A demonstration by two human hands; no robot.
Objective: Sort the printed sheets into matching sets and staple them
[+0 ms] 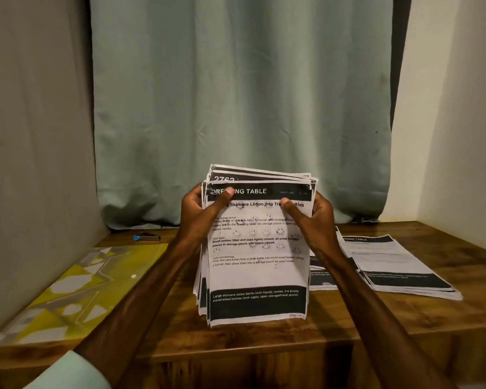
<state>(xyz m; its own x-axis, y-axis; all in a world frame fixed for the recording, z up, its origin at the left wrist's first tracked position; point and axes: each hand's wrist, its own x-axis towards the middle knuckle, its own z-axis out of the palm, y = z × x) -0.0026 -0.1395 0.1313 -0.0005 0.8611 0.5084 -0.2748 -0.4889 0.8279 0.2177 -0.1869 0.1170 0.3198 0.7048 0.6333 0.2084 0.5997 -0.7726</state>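
— One stack of printed sheets point(257, 273), upright at centre, bottom edge seemingly on the wooden table point(264, 341). Grip?
— Left hand point(199, 209) and right hand point(317, 217) clamp its upper sides, thumbs in front. Probably light, floppy, apt to fan; hold the edges.
— Surroundings?
— Second pile point(399, 265) flat at right; yellow folder point(76, 287) left; curtain point(236, 94) far.

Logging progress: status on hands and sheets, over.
Left hand and right hand grip the sheet stack upright. Second pile lies right. Blue-tipped tool, maybe stapler, far left, untouched.
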